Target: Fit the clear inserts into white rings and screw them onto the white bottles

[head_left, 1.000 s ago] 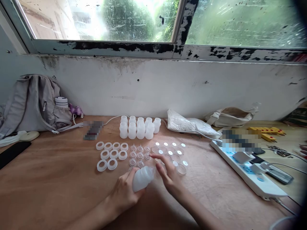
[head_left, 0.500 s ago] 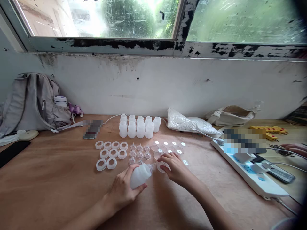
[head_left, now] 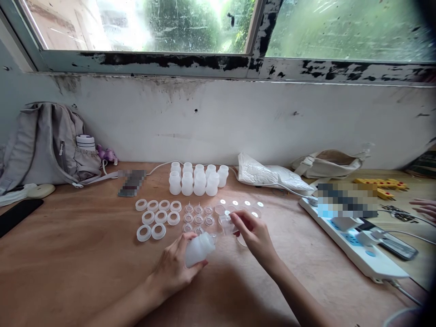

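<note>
1. The left hand [head_left: 177, 265] is wrapped around a white bottle [head_left: 199, 249], tilted so its neck faces the other hand
2. The right hand [head_left: 254, 234] pinches a clear cap [head_left: 227, 225] just beside that neck, likely lined up to fit
3. Both are low over the table [head_left: 68, 254], in front of sorted rows of rings [head_left: 157, 218], nipples [head_left: 198, 215] and upright bottles [head_left: 197, 180], kept within easy reach

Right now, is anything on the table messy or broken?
Nothing looks broken or spilled. The white bottles, rings and clear caps lie in tidy groups. Only the window frame above has badly peeling paint.
</note>
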Demonstrator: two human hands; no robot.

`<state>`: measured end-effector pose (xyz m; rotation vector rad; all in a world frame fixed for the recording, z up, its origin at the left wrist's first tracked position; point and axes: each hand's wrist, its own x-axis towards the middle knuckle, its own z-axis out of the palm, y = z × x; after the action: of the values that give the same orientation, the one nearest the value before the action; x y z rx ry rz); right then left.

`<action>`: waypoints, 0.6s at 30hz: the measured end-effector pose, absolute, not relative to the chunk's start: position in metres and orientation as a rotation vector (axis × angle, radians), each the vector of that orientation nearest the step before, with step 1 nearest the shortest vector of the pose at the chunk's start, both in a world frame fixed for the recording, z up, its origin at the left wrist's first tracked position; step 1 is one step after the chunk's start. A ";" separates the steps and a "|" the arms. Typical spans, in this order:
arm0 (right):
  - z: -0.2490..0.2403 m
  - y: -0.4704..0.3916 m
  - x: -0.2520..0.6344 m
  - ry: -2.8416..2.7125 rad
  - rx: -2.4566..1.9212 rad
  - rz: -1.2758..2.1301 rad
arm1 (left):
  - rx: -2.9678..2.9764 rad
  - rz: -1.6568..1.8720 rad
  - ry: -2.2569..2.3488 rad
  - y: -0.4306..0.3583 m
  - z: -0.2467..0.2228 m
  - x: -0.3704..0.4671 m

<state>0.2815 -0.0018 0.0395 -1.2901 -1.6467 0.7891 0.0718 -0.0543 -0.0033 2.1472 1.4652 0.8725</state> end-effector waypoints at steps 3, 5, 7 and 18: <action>0.034 -0.008 0.273 -1.772 -1.281 0.733 | 2.164 0.897 1.415 -0.054 -0.002 0.072; 0.031 -0.012 0.267 -1.864 -1.266 0.659 | 2.170 0.899 1.386 -0.054 -0.001 0.071; 0.030 -0.015 0.262 -1.916 -1.246 0.618 | 2.170 0.894 1.369 -0.055 0.000 0.071; 0.026 -0.021 0.258 -1.989 -1.084 0.621 | 2.148 0.882 1.316 -0.055 -0.001 0.070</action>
<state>0.2576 -0.0206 0.0257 -1.0843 -1.9894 0.6211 0.0697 -0.0550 -0.0009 2.1479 1.3160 0.8817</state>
